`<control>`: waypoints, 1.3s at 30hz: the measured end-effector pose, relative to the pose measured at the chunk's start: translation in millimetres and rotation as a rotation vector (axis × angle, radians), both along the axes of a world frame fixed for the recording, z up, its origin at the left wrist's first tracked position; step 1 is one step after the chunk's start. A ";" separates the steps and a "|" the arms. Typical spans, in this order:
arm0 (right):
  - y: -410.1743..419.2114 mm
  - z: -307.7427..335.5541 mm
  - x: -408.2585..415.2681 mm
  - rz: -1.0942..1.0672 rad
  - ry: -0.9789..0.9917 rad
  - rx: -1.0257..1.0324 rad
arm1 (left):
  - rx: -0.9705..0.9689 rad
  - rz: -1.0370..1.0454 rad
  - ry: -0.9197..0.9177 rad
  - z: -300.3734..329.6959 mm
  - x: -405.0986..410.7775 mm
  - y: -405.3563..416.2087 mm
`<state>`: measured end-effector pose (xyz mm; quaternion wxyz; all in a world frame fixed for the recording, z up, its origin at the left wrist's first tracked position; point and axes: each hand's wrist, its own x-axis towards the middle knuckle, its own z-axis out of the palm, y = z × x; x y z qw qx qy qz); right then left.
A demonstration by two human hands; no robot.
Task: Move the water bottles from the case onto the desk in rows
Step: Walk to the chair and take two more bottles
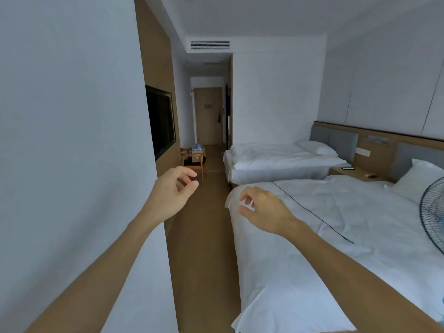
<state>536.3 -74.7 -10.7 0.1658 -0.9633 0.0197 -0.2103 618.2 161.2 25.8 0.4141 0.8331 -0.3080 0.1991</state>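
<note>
Both my arms reach forward down a hotel room aisle. My left hand (174, 188) hangs in the air with loosely curled fingers and holds nothing. My right hand (260, 207) hovers over the corner of the near bed, fingers loosely curled, also empty. Far down the aisle a case of water bottles (197, 148), bluish and small, sits on a wooden stand (193, 162) by the left wall. Single bottles are too small to make out. I cannot tell which piece of furniture is the desk.
White wall (72, 140) close on my left with a dark TV (160, 121) set in a wood panel. Two white beds (336, 224) fill the right side. A fan (433, 212) stands at the right edge. A wood floor aisle (209, 236) leads to the door (208, 116).
</note>
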 end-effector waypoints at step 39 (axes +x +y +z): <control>-254.8 -47.5 812.2 0.118 0.068 -0.010 | 0.087 0.036 0.048 -35.7 804.9 -256.5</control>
